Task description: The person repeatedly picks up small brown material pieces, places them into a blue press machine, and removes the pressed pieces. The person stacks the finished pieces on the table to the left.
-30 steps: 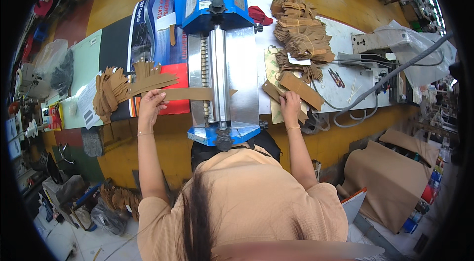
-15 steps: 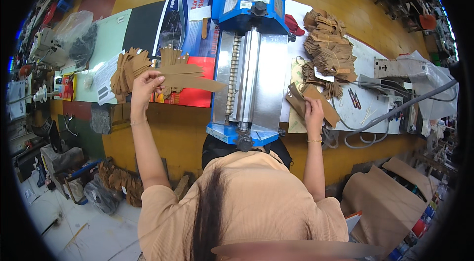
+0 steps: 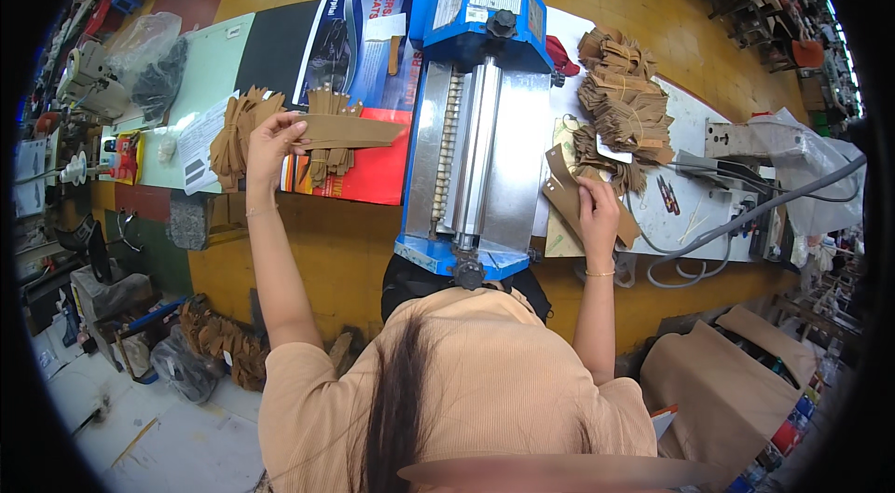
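Note:
My left hand [image 3: 277,141] pinches brown leather strips [image 3: 350,130] at one end. Their free ends point right, above a red and blue printed sheet and short of the machine. A blue roller machine [image 3: 492,22] with a long shiny metal roller [image 3: 477,139] stands between my hands. To its right, my right hand [image 3: 599,212] is closed on a brown leather piece [image 3: 566,190], a flat strip with small pale dots near its upper end. More leather lies under that hand, partly hidden by the fingers.
Bundles of brown strips [image 3: 623,102] lie stacked at the right, with red-handled snips [image 3: 668,196] beside them. Two more bundles [image 3: 244,134] sit near my left hand. A thick grey cable [image 3: 760,204] crosses the table's right side. Brown sheet material [image 3: 713,390] lies at lower right.
The strips in my left hand were fanned apart with a tip reaching the machine's edge; now they overlap more closely and sit farther left of it. My right hand has barely shifted.

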{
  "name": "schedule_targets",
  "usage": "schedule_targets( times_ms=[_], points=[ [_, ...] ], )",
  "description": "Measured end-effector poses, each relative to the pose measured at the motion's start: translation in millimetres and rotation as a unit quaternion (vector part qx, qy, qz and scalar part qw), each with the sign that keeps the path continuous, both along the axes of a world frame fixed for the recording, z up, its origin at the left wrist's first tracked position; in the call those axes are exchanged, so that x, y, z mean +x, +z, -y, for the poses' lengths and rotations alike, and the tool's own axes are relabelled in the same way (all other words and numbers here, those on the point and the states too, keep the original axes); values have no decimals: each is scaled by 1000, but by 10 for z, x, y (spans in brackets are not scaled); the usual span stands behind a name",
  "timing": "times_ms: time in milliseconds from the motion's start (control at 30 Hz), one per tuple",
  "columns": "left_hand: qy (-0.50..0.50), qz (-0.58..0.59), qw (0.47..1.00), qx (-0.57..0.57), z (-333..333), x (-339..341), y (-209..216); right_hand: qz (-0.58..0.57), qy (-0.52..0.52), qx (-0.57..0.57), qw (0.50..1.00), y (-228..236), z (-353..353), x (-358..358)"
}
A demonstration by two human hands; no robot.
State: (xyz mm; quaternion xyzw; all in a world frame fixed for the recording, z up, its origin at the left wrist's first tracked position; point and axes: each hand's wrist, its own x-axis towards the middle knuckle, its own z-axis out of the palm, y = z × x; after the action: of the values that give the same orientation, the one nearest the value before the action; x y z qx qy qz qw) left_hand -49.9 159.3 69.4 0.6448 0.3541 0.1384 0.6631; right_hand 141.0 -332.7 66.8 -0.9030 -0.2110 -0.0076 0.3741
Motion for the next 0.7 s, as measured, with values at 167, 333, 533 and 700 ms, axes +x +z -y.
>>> schedule_targets(
  times_ms=[167,333,533,700],
  points=[
    [95,-112,989,-18,-570,-319,-893,-20,20,20,999,121,-27,6],
    [240,-220,934,149,-972,-544,-1687,-227,72,125,963,147,-52,47],
    [94,-48,974,201,-117,-37,-1558,-341,96,-4,935,72,-179,139],
    [-64,-55,996,-24,948,365,-966,-242,125,-49,961,40,-366,195]
  ],
)
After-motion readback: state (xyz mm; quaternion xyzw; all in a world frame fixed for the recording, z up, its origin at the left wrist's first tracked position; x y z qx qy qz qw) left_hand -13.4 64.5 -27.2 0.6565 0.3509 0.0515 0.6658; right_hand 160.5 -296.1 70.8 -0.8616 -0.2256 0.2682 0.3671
